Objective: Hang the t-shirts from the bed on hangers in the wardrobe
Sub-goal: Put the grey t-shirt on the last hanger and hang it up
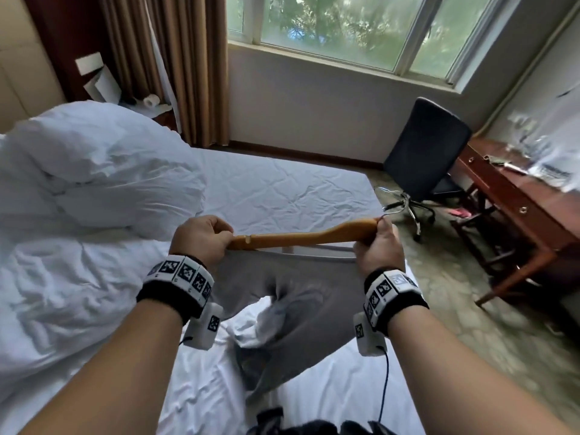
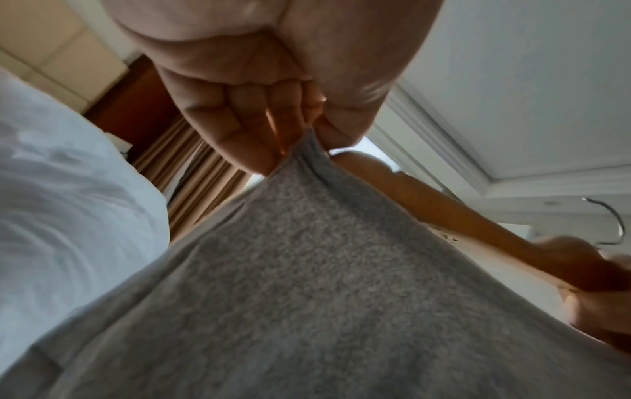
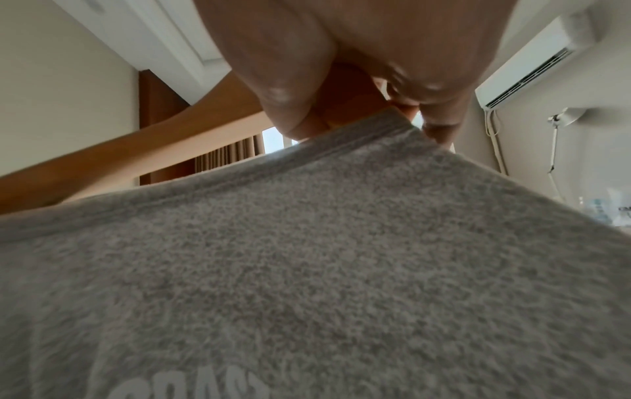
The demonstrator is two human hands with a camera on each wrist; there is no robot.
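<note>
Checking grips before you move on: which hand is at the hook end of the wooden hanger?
The right hand: the metal hook juts out just beyond it. The left hand holds the notched end.

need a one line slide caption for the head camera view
Over the white bed, left hand and right hand hold a wooden hanger with a grey t-shirt.

A hanger (image 1: 301, 235) lies level above the bed (image 1: 282, 189), t-shirt (image 1: 282, 290) hanging beneath, chair (image 1: 426, 158) right.
</note>
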